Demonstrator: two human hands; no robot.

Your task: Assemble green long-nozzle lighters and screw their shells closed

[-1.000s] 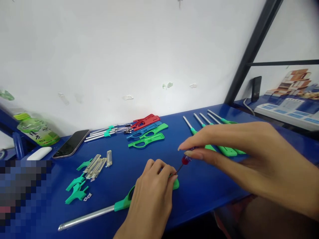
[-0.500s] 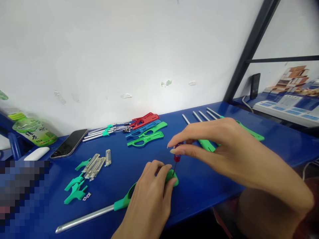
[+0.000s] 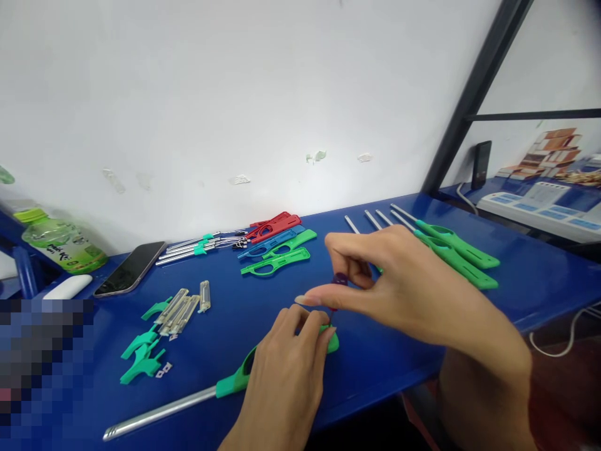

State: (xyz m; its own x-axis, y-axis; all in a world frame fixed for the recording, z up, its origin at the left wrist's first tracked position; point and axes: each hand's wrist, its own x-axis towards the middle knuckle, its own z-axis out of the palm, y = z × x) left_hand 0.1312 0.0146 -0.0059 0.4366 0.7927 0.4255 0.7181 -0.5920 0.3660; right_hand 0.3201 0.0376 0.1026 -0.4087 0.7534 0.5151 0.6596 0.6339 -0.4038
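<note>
My left hand point(image 3: 286, 369) is closed over the green handle of a long-necked lighter point(image 3: 233, 382), pressing it to the blue table; the metal tube points to the lower left. Between the thumb and curled fingers of my right hand point(image 3: 389, 282) is a small screwdriver point(image 3: 340, 280) with a dark purple and red handle. Its shaft runs down to the end of the lighter's handle, beside my left fingertips; the tip itself is hidden. Behind my right hand lie finished-looking green lighters point(image 3: 451, 247) with metal tubes.
At the left are green triggers point(image 3: 143, 363), clear fuel tanks point(image 3: 181, 313), a phone point(image 3: 131, 269), a white case point(image 3: 69, 287) and a bottle point(image 3: 61, 241). Toward the wall lie metal tubes with wires point(image 3: 188, 250) and red, blue and green handle shells point(image 3: 277, 260). A power strip point(image 3: 539, 210) is at right.
The screwdriver has gone from slanted to nearly upright over the handle's end. My right hand has moved left and turned, its fingers curling around the tool. My left hand stays on the lighter.
</note>
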